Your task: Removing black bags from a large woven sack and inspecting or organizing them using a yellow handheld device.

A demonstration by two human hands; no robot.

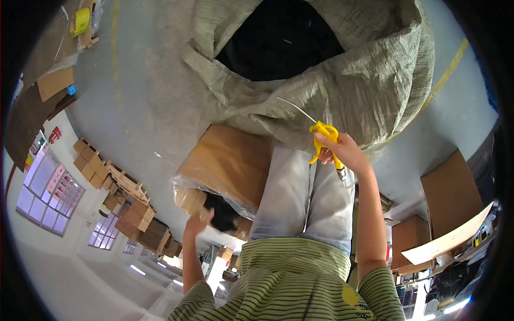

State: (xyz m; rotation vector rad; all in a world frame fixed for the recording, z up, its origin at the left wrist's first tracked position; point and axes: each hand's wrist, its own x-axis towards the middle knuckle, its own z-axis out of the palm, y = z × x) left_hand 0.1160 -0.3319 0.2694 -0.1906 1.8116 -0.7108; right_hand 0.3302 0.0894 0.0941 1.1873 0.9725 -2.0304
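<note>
A yellow air blow gun (324, 134) with a long thin metal nozzle is gripped in my right hand (342, 152), above my legs. Its nozzle points up and left, toward the near side of a large woven sack (369, 85). Dark black cloth (284, 40) fills the sack's wide mouth. On the left, my left hand (198, 223) is slightly blurred, thumb apart from the fingers, with nothing visible in it. It is beside a cardboard box (230, 160) lined with clear plastic (184, 187). Inside that box, something black (220, 213) shows.
Stacked cartons (91, 163) and a wooden pallet (126, 182) stand along the left wall below windows. Cardboard sheets (452, 192) and a cluttered bench (466, 257) are at the right. Yellow lines (115, 69) mark the grey floor.
</note>
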